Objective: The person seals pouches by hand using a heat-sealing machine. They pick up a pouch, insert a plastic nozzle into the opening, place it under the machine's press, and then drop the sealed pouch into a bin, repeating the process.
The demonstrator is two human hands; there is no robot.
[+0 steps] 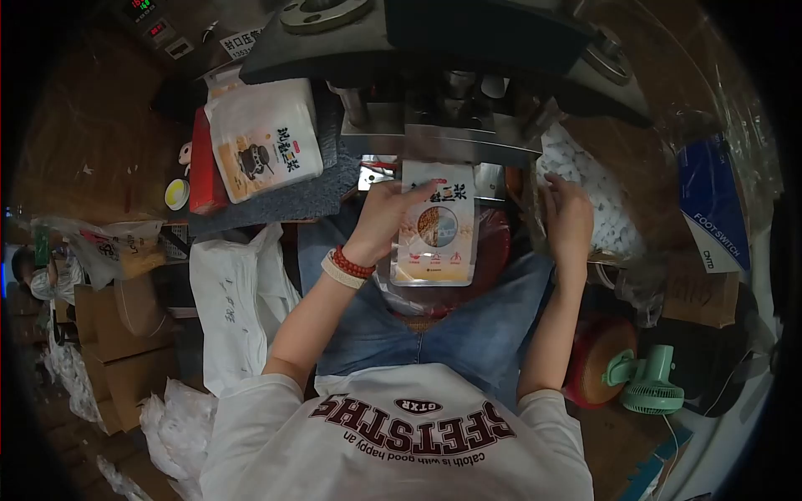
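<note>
Left hand (383,219) clamped on printed pouch (436,257), right hand (571,215) well apart, at small white pieces (614,215), grip unclear.

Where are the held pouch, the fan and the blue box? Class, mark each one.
Held pouch (437,227): head view, on the round design on its front.
Fan (654,391): head view, on its green cage.
Blue box (710,196): head view, on its blue face.
</note>
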